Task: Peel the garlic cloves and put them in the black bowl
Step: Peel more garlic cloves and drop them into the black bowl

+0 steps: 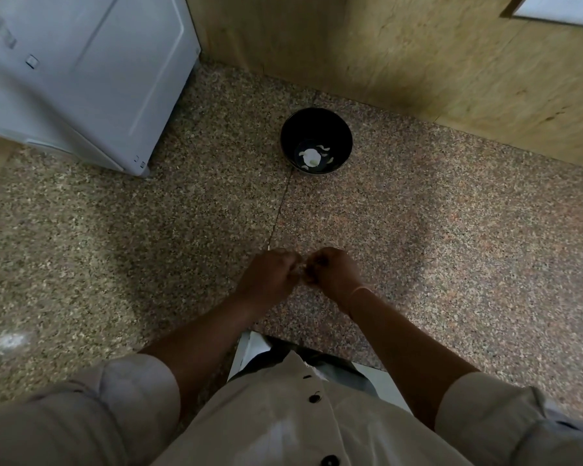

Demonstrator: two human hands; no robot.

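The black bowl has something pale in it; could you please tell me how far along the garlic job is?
Done: a few pale pieces, likely peeled cloves, lie in the black bowl. In hand: the left hand and right hand pinch a small piece between them, mostly hidden. Left: getting it into the bowl; no other garlic shows.

Item btwn fingers [292, 265] hidden; black bowl [317, 126] contents blurry.

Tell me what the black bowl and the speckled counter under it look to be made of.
Round black bowl: probably glazed ceramic or melamine; smooth dark wall with a faint sheen, which one I cannot tell. Speckled brown-pink countertop: looks like polished granite; fine mixed grains, a soft reflection, a thin seam between slabs.
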